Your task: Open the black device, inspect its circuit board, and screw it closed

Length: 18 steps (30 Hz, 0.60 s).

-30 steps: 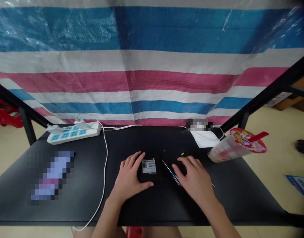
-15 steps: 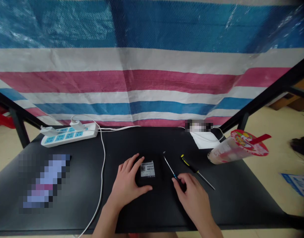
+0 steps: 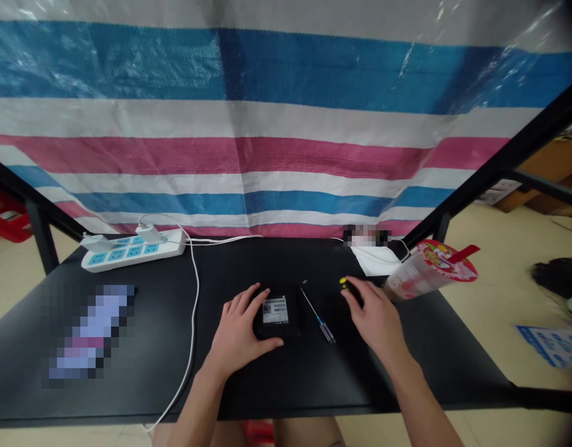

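Observation:
A small black box point(image 3: 276, 313) with a white label lies on the black table point(image 3: 286, 372). My left hand point(image 3: 239, 332) rests against its left side, fingers curved around it. A thin screwdriver with a blue collar point(image 3: 319, 316) lies just right of the box. My right hand point(image 3: 374, 316) lies over a second screwdriver whose yellow and black handle point(image 3: 345, 284) sticks out past my fingertips. The fingers are curled over it.
A white power strip point(image 3: 131, 249) with plugged adapters sits at the back left, its white cable point(image 3: 192, 323) running to the front edge. A drink cup with a red lid point(image 3: 430, 273) stands at the right, white paper point(image 3: 376, 259) behind it. A striped tarp point(image 3: 267, 124) hangs behind.
My right hand left the blue-collared screwdriver lying by the box and moved right and back onto the yellow-handled screwdriver. My left hand stayed on the box.

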Available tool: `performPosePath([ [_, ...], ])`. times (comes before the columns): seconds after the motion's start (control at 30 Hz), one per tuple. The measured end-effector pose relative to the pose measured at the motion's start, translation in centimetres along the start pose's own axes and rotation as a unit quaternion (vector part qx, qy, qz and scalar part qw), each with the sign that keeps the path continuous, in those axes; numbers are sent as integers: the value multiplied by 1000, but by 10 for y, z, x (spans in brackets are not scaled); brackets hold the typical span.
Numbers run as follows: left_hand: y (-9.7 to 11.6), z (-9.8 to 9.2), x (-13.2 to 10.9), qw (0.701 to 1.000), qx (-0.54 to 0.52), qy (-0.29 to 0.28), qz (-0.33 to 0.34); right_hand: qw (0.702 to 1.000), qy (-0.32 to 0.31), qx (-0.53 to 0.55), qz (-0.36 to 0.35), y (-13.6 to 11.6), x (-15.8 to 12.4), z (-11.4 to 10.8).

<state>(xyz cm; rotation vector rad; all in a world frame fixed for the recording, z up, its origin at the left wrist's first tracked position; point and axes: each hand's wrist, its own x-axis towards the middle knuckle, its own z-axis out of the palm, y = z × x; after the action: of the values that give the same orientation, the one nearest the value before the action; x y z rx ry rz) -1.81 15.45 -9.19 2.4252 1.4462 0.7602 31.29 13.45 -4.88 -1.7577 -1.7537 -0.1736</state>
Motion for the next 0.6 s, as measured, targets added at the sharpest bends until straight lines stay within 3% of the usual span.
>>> performPosePath([
  [0.1, 0, 1, -1, 1000, -6, 5, 8, 965, 174, 196, 30, -35, 8, -13],
  [0.17, -1, 1, -1, 1000, -8, 9, 11, 918, 219, 330, 3, -63, 17, -9],
  [0.23, -1, 1, -1, 1000, -7, 11, 11, 894, 209, 395, -35, -84, 27, 5],
  [0.4, 1, 0, -1, 1000, -4, 6, 9, 901, 135, 404, -84, -95, 42, 45],
  [0.6, 2, -2, -1, 1000, -14, 6, 2, 910, 85, 382, -137, -91, 41, 53],
])
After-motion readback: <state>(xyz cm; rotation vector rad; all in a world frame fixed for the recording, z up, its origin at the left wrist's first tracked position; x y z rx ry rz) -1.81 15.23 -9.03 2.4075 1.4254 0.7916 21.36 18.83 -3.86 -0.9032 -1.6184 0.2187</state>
